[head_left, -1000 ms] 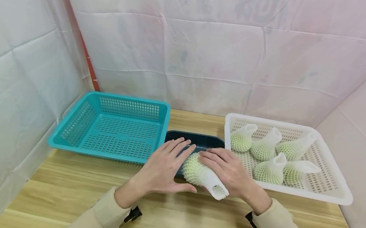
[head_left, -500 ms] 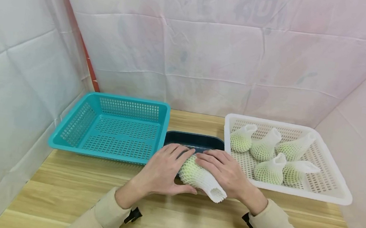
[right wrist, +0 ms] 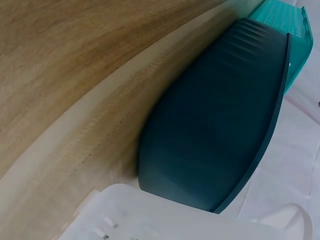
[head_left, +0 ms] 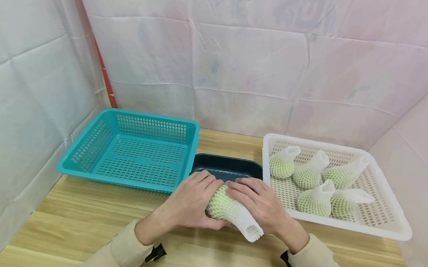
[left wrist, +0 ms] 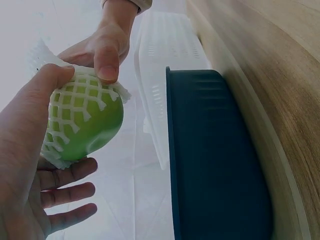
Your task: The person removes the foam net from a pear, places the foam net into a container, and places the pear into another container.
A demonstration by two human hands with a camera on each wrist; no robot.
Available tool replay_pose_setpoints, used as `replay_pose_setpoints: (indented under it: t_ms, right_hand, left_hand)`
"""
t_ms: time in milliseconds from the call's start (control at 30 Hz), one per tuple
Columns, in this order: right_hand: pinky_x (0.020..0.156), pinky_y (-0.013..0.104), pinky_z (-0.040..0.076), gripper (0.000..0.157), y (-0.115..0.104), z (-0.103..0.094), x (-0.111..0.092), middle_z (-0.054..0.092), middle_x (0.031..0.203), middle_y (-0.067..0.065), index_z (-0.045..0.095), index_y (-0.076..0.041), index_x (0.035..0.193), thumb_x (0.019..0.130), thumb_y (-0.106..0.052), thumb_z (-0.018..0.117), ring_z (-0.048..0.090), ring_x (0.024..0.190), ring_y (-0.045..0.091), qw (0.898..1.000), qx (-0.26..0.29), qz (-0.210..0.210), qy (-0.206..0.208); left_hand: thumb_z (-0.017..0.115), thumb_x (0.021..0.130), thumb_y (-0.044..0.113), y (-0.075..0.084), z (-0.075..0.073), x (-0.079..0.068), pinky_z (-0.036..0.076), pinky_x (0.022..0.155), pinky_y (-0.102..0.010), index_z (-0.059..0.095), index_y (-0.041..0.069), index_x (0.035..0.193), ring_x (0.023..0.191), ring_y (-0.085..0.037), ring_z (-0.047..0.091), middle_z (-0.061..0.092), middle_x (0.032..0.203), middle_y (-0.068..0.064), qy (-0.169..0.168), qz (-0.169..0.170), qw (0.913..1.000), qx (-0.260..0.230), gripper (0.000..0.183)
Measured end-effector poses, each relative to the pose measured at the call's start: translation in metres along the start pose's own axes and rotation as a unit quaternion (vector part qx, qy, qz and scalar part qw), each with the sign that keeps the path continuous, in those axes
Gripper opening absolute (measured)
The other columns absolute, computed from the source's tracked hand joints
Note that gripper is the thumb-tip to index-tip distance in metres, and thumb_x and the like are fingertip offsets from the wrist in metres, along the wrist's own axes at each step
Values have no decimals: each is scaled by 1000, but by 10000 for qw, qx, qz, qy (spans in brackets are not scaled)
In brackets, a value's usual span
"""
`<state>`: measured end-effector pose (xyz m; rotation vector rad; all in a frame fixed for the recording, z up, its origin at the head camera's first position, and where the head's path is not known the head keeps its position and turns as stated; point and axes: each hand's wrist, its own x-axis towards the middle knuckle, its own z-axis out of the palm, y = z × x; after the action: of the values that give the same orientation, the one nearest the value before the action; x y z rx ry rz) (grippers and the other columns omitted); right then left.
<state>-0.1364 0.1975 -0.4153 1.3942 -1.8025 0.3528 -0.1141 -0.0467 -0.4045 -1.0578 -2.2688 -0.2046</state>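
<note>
In the head view, both hands hold one smooth green fruit in a white foam net, just in front of a dark tray. My left hand grips it from the left, thumb on the net and fingers around the far side. From the right, my right hand also grips it. The left wrist view shows the bare green fruit bulging from the net's open end. There the right thumb presses near the net's edge. Neither hand shows in the right wrist view.
At the left stands a teal basket. A white basket at the right holds several netted green fruits. Both flank the dark tray on a wooden table. White sheeting hangs behind.
Both hands and the netted fruit have shifted slightly toward the body and a little left, uncovering more of the dark tray. The left thumb and fingers have drawn closer around the fruit.
</note>
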Motion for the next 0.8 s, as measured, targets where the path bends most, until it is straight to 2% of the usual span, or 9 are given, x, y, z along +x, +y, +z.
replay_pose_setpoints:
  t_ms: [267,400,533,633,800]
  right_hand:
    - [99,39,53,65,-3,1,0,74,128,16,68,2,128,102,-57,59,68,114,31,9999,72,98,36]
    - [116,36,47,71,-4,-1,0,70,133,20,65,6,130,101,-58,61,66,119,35,9996,181,205,23]
    - [131,34,33,83,-5,-7,-2,66,138,24,61,9,134,96,-65,64,63,125,39,9988,325,335,-151]
    - [133,35,29,93,-7,-12,-4,64,140,26,58,9,136,92,-72,65,60,128,40,9980,406,406,-278]
    - [134,35,28,98,-10,-21,-8,61,144,27,56,9,138,87,-75,66,54,140,37,9966,474,561,-379]
  left_hand:
    - [79,63,78,-1,-1,1,58,87,-28,71,15,108,90,-15,65,73,95,3,107,16,9999,-38,78]
    - [79,63,77,-2,-1,1,58,87,-28,72,14,107,89,-15,64,73,94,3,179,1,9998,-57,77]
    - [81,61,75,-4,-2,0,57,84,-27,73,13,108,88,-14,64,74,94,3,224,-32,9997,-75,78]
    - [82,61,74,-5,-4,-1,56,82,-26,73,13,109,88,-14,63,74,95,2,225,-74,9997,-74,78]
    - [83,61,75,-7,-4,-2,57,82,-27,73,13,111,90,-15,63,74,96,2,183,-147,9997,-105,80]
